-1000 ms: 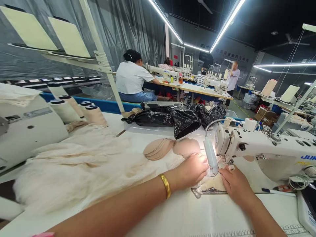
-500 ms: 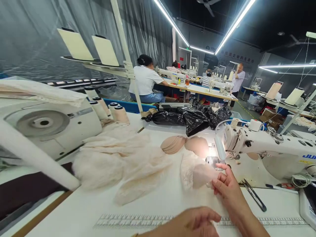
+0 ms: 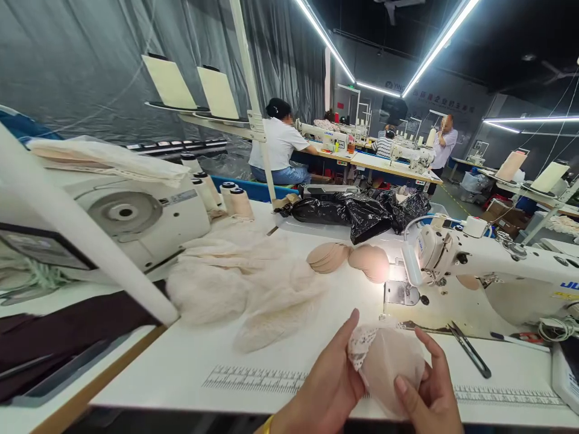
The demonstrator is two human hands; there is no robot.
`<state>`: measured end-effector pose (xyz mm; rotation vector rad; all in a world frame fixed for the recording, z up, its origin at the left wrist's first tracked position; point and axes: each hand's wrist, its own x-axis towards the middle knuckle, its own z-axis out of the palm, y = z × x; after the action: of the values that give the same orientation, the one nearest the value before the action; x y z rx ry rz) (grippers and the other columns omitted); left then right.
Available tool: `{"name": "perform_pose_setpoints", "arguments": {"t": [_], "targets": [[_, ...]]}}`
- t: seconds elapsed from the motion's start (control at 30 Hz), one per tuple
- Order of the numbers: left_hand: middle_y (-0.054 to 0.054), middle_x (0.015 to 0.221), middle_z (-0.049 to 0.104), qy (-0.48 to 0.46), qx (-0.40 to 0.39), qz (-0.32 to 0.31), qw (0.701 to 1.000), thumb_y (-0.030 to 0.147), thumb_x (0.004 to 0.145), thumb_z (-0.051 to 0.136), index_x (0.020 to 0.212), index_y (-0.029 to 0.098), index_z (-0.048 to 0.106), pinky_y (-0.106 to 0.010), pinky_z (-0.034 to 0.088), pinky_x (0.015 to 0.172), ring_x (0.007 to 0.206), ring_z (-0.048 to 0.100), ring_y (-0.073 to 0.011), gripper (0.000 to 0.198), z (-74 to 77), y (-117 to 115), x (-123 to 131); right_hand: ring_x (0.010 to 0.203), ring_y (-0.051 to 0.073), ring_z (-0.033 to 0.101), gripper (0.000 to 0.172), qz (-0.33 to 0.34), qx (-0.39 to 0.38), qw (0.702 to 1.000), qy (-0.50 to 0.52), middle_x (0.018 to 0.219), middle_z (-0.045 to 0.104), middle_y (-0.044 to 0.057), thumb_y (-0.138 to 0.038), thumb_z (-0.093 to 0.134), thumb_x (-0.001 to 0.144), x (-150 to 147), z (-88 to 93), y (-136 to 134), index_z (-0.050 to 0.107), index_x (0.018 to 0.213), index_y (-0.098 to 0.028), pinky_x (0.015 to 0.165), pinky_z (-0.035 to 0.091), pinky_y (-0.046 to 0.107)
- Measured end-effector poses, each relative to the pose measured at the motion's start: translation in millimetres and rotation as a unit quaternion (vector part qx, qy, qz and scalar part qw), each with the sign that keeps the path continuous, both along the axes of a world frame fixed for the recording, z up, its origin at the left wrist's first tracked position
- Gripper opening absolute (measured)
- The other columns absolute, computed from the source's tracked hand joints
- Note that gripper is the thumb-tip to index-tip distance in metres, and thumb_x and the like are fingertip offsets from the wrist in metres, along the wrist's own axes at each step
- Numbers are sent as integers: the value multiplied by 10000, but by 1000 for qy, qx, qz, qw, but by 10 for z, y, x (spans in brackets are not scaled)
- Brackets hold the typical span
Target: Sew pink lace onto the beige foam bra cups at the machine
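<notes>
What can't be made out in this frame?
Head view: back of the lace-edged cup, covered by the left hand and right hand.
Head view: both forearms, cut off by bottom edge.
Head view: sewing machine needle, too small to see.
Head view: wall lettering, too small.

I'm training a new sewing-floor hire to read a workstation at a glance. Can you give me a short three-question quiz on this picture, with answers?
1. True or false: the left hand and the right hand both hold the lace-edged cup.
2. What lies on the table just right of that cup? A) black snips B) a phone C) a mug
3. Fill in: behind the stacked cups lie black plastic ____.

Key: 1 true. 2 A. 3 bags.
</notes>
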<state>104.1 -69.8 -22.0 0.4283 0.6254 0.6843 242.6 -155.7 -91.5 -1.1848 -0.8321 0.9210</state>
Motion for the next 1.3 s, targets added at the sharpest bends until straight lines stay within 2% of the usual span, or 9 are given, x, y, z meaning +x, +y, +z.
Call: {"name": "perform_pose_setpoints", "arguments": {"t": [0.2,0.37,0.83,1.03,1.1,1.13,1.2,1.27,1.3], "targets": [[-108,972,774,33,91,30,995,462,686,927,949,141,743,-325,571,742,865,706,-267,454,45,7,34,1044,323,727,856,-11,8,1000,-5,1135,751,112,-577,756,867,-30,-57,-32,348,1571,-310,950,580,492],[-142,992,767,29,53,29,998,563,686,905,950,120,765,-331,572,714,903,699,-294,534,53,9,65,1043,311,729,847,-17,6,1000,-2,1117,755,107,-569,760,868,22,-75,-33,358,1564,-301,959,574,470],[-174,1071,768,-8,104,-26,994,388,787,874,1081,114,771,-372,579,854,969,711,-300,415,31,0,83,1083,311,724,907,-23,17,999,43,1200,750,131,-556,785,852,44,-121,-10,335,1586,-271,975,580,446],[-136,976,770,0,172,-120,978,466,791,824,1062,119,768,-383,554,852,921,711,-308,443,215,182,21,1033,304,739,937,75,21,997,-26,1264,719,133,-631,743,855,254,-99,-53,261,1605,-341,917,583,450],[-84,945,764,22,294,-238,925,446,815,781,1013,148,766,-346,538,827,929,705,-302,358,344,287,-60,1044,271,727,736,91,45,981,-165,1292,701,121,-546,684,937,446,30,2,351,1562,-348,898,578,405],[-58,936,759,43,390,-304,868,390,828,764,965,167,761,-333,529,832,933,701,-291,262,402,347,-91,1047,252,712,580,85,75,957,-265,1281,701,114,-449,657,975,554,120,64,444,1501,-331,876,570,370],[-27,947,747,102,616,-383,681,199,840,718,851,189,728,-339,504,907,962,690,-265,17,475,483,-96,912,211,672,234,104,182,852,-481,1051,743,67,-238,585,1001,767,312,264,637,1225,-280,773,534,320],[-18,993,738,158,799,-346,465,57,796,698,763,197,691,-371,459,1013,981,678,-234,144,475,645,-6,868,200,614,212,94,245,725,-637,934,741,38,-93,500,1013,942,457,532,655,1013,-238,760,480,332],[-11,1009,736,179,854,-303,383,29,758,714,739,206,687,-370,450,1028,970,674,-217,180,451,735,67,877,202,603,206,94,250,677,-686,925,742,33,-91,506,1019,1010,495,668,646,955,-228,763,467,335]]}}
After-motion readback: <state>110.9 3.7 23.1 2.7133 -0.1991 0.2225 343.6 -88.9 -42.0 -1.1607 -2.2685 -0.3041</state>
